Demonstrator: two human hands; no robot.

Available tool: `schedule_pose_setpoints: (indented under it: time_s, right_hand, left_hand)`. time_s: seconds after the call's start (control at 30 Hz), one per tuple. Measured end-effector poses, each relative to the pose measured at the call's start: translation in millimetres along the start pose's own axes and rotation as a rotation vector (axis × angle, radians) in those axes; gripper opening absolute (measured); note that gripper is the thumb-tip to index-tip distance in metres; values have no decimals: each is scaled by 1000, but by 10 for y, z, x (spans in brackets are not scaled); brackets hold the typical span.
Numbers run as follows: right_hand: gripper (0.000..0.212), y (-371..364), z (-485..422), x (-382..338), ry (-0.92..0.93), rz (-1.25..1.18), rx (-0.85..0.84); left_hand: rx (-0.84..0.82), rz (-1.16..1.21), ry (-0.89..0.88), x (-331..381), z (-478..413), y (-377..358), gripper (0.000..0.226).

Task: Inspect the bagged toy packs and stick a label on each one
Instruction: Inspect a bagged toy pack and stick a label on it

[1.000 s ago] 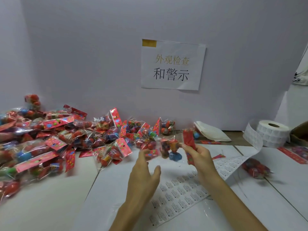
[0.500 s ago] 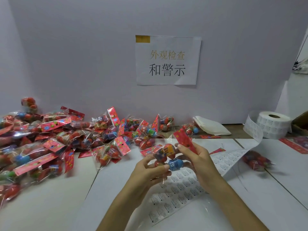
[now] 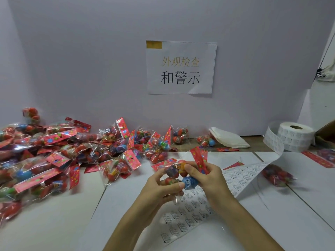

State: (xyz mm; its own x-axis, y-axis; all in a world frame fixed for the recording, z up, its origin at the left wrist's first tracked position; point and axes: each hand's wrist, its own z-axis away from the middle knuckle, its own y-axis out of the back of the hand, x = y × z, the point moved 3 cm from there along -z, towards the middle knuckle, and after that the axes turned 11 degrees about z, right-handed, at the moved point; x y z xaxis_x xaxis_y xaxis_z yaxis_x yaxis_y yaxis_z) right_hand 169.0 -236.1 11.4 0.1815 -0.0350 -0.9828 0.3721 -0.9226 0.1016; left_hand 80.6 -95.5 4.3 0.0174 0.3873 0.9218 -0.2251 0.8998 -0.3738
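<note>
Head view: both hands, left hand (image 3: 163,187) and right hand (image 3: 208,180), grasp one toy pack (image 3: 181,173) above the label strip (image 3: 190,214) on the counter (image 3: 54,223), beside the heap of packs (image 3: 63,156).

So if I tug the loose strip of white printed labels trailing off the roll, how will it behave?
The strip of white printed labels will probably act floppy and light: it sags and curls from the white label roll down to the white table. It may slide easily on that smooth surface. Because the roll stands on its flat end, a tug could drag it instead of unwinding it.
</note>
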Motion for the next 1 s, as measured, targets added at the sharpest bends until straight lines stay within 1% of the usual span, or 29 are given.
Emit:
schedule_pose_setpoints:
  time_s: [0.07,0.13,0.2,0.27,0.33,0.43,0.6,0.67,0.73,0.8,0.9,0.97,1.0]
  right_hand:
    - [29,-2,5,-2,0,-36,13]
    - [27,11,-9,1,-13,-76,34]
    - [33,40,-35,9,-46,-115,70]
    - [38,59,-53,6,-69,-139,81]
    - [38,46,-49,-2,-59,-125,56]
    - [36,-2,-17,-11,-40,-81,1]
    - [36,-45,6,-7,-56,-65,-73]
    - [35,-67,1,13,-73,-43,-98]
    - [34,-68,-7,26,-80,-37,-91]
    - [30,-53,-5,21,-70,-75,-74]
    - [20,-33,14,-8,-52,-115,-54]
    - [24,-20,6,0,-48,-110,-21]
    - [27,-18,2,3,-56,-101,-2]
  left_hand:
    - [-5,-8,-6,1,4,-1,64]
    - [-8,3,-19,-1,-2,-10,57]
    - [5,71,-26,1,-17,-9,44]
    - [39,101,-29,17,-30,7,42]
    - [100,68,-42,22,-42,45,37]
    - [174,14,-66,16,-39,84,19]
    - [248,-29,-111,12,-40,116,10]
    - [267,-15,-123,19,-39,133,14]
    - [272,-1,-130,21,-42,141,20]
    - [257,-11,-135,15,-35,127,21]
    - [192,-71,-130,8,-32,76,21]
    - [121,-95,-127,20,-36,36,22]
    - [87,-103,-129,30,-37,23,32]
